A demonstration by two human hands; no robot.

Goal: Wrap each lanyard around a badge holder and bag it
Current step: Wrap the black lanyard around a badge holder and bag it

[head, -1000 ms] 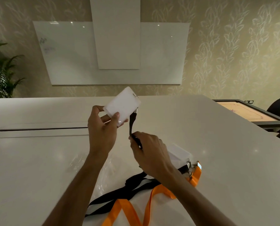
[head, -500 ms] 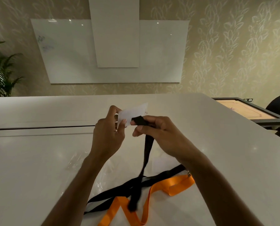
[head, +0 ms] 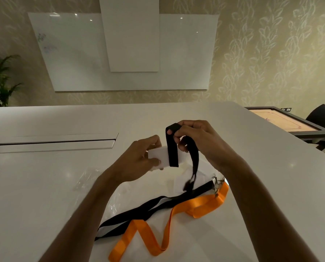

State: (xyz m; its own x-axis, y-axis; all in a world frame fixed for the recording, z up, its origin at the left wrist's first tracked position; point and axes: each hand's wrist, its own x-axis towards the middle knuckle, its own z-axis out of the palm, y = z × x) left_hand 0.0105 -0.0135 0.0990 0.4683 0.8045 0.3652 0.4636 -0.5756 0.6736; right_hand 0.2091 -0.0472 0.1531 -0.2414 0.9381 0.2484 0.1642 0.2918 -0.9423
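Lowered badge holder (head: 157, 155), left hand (head: 137, 163) gripping; right hand (head: 195, 140) pinches blurred black lanyard (head: 172, 148)

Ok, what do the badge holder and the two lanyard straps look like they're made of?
Badge holder: looks like frosted white plastic, stiff, flat and matte. Black lanyard: seems woven fabric tape, dull, bending softly over the holder. Orange lanyard: likely a smoother polyester-type ribbon with a slight sheen, folding flat on the table.
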